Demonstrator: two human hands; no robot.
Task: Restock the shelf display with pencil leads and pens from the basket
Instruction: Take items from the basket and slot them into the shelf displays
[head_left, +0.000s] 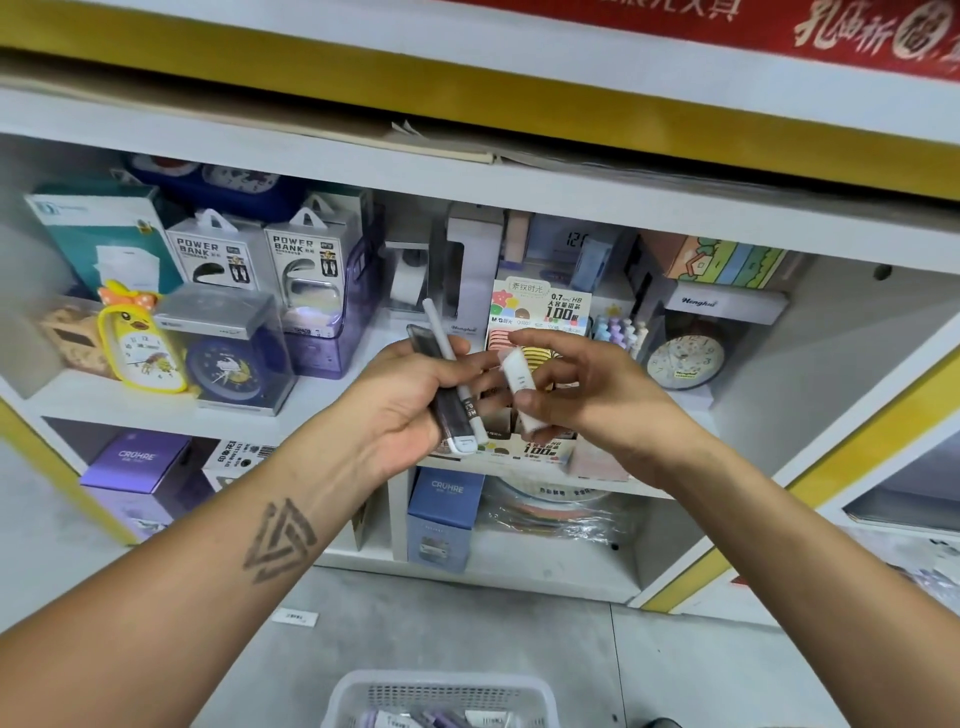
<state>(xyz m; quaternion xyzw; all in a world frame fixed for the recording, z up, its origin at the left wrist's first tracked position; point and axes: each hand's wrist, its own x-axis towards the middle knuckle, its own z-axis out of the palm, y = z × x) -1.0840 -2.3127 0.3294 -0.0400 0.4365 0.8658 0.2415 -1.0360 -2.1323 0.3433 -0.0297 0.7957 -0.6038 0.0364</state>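
- The left hand (415, 400) grips two items together in a closed fist: a dark translucent lead case (441, 395) and a slim white pen (454, 371), both tilted, upper ends leaning away from the person.
- The right hand (582, 389) pinches a white lead tube (519, 387) between thumb and curled fingers. The tube is near the items in the left hand, not touching them.
- Both hands hover in front of the middle shelf (332, 387), just before the lead display box (540, 332).
- The display box is a printed cardboard tray with a colourful header card marked 0.7 HB and 100. How full its slots are cannot be told; the hands cover them.
- A rack of pastel pens (621, 332) stands just beside the box, on its right.
- The white basket (441, 696) sits on the floor below, at the bottom edge of view. Several small purple and white packs remain inside.
- Judgement: the task is in progress. Three items are in hand and none is placed yet; the basket's remaining stock has yet to be shelved.
- Clocks and power bank packs occupy the shelf to the left.
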